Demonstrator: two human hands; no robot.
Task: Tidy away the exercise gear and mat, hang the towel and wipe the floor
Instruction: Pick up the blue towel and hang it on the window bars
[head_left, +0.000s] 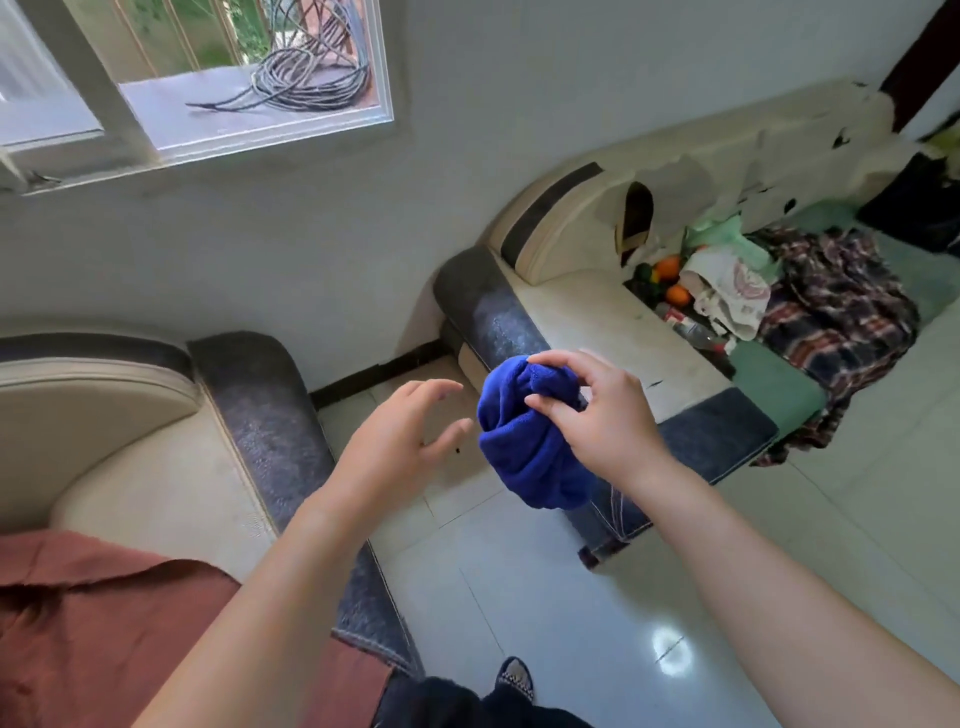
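Note:
A bunched blue towel (524, 447) hangs in the air above the tiled floor between two sofas. My right hand (592, 410) pinches its top folds between thumb and fingers. My left hand (400, 436) hovers just left of the towel with its fingers spread, apart from the cloth and holding nothing.
A cream and grey armchair (156, 415) stands at the left with a rust-red cloth (104, 623) on its seat. A long sofa (597, 322) at the right carries oranges, bags and a plaid blanket (841, 322). A window with a coiled cable (306, 78) is above. My slippered foot (514, 675) stands on the white tiles.

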